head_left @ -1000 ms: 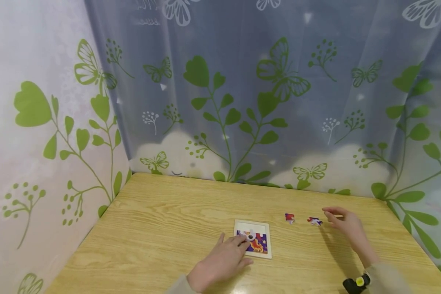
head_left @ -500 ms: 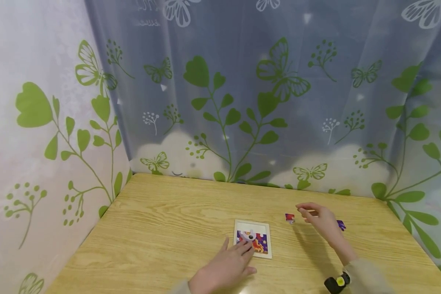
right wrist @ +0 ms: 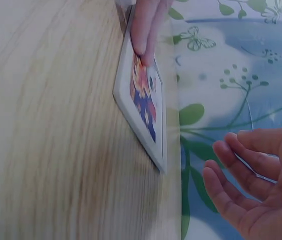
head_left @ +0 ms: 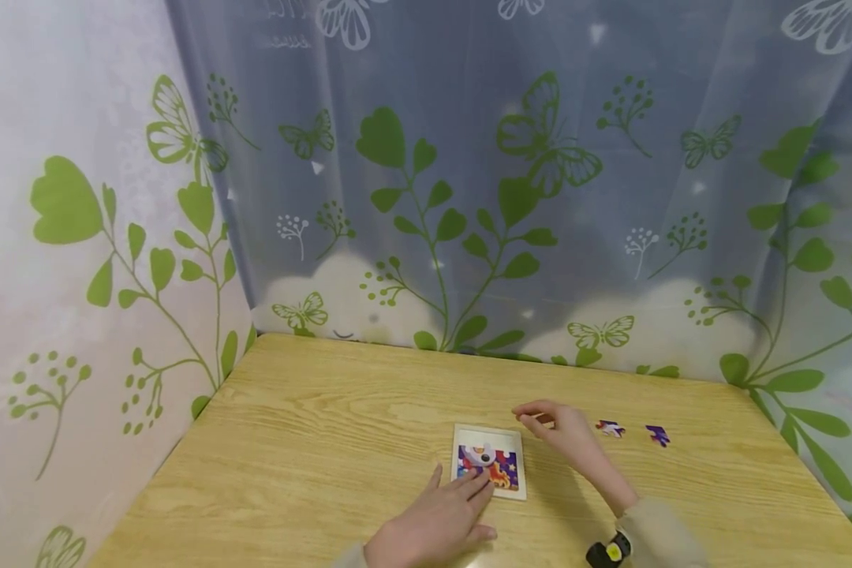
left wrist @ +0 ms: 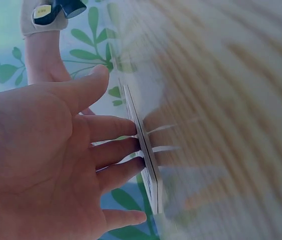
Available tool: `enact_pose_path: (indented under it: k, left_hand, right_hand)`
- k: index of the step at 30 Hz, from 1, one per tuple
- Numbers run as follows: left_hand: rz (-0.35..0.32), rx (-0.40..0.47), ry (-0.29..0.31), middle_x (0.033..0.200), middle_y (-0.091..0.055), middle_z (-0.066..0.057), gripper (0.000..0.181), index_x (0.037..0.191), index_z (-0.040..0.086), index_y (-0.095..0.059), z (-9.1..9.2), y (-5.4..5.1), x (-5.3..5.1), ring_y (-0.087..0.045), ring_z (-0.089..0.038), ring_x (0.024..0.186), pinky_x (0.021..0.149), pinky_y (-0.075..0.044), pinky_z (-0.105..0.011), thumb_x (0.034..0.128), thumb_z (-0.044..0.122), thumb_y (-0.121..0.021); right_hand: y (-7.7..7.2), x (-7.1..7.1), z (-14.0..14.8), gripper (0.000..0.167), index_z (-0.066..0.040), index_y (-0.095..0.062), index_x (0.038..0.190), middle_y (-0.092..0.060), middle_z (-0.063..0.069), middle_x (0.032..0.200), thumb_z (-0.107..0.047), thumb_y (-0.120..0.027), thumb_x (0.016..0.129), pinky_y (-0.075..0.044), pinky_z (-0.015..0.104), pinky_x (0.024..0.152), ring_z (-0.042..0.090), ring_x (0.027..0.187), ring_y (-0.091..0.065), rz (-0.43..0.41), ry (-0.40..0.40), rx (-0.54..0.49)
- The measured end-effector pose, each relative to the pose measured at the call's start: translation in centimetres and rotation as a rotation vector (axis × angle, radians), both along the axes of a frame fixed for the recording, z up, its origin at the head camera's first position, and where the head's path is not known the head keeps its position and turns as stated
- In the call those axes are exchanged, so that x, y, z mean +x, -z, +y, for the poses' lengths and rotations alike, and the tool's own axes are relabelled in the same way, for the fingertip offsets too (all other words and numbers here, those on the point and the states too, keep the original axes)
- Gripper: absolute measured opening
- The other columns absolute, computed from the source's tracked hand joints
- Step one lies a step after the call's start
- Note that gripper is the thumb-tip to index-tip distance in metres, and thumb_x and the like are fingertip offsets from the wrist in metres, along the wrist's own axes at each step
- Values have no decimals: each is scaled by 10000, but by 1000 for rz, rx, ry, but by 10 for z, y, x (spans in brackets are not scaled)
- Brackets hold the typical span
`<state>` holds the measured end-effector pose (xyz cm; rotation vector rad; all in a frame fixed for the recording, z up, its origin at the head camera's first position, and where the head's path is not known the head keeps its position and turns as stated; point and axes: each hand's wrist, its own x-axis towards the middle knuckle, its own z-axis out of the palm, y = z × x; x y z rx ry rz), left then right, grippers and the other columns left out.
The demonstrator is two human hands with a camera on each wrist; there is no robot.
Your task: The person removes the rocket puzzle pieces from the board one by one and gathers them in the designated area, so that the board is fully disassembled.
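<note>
Head cam: sq. puzzle tray (head_left: 484, 437) lies flat on wood-grain worktop (head_left: 341, 450), approx. 5 o'clock from view ctr. Pale frame; inside it the part-built jigsaw (head_left: 506, 459): purple bg, white figure w/ dark round spot, orange flames, yellow stars. Bare pale strip along tray's 12 o'clock side. L hand (head_left: 436, 517) comes in from tray's 7 o'clock, fingers straight & a bit spread. Per L wrist cam, 3 middle fingers touch at tray edge, thumb & little finger off it; R wrist cam shows fingertips on the jigsaw face. L grip: flat & extended, wrapped round nothing. R hand (head_left: 566, 435) hangs in air above worktop, between 2 & 3 o'clock of tray, fingertips near tray's 1 o'clock corner, not touching. R grip: loosely half-curled, gap showing to palm; no obj. seen in it in R wrist cam. Loose pcs on worktop: red/white/purple piece (head_left: 610, 427) near R hand, at its 3 o'clock; purple piece (head_left: 657, 435) just past that, same dir., the two apart. R wrist has blk unit w/ yellow spot (head_left: 609, 551) next to pale sleeve (head_left: 660, 536). Backdrop cloth (head_left: 454, 71) at 12 o'clock: blue-grey/white, green leaves, butterflies.
</note>
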<state>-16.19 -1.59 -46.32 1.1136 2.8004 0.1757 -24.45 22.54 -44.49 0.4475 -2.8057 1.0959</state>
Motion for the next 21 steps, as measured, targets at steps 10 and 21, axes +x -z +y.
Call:
enact_pose_path:
  k: [10, 21]
  left_hand:
    - [-29, 10, -7, 1628, -345, 6, 656, 1546, 145, -440, 0, -1, 0, -355, -185, 1482, 1167, -320, -590, 1032, 552, -449]
    - [-53, 12, -11, 1618, -361, -2, 652, 1540, 146, -449, 1, -2, -2, -360, -193, 1480, 1163, -316, -606, 1029, 552, -458]
  right_hand:
    - [14, -7, -31, 162, -55, -759, 1102, -738, 114, 1089, -111, -671, 978, -571, 314, 746, 217, 898, -679, -68, -165, 27]
    - [25, -14, -41, 135, -100, -780, 1053, -690, -26, 936, -76, -703, 945, -522, 241, 686, 76, 782, -601, -107, -239, 114]
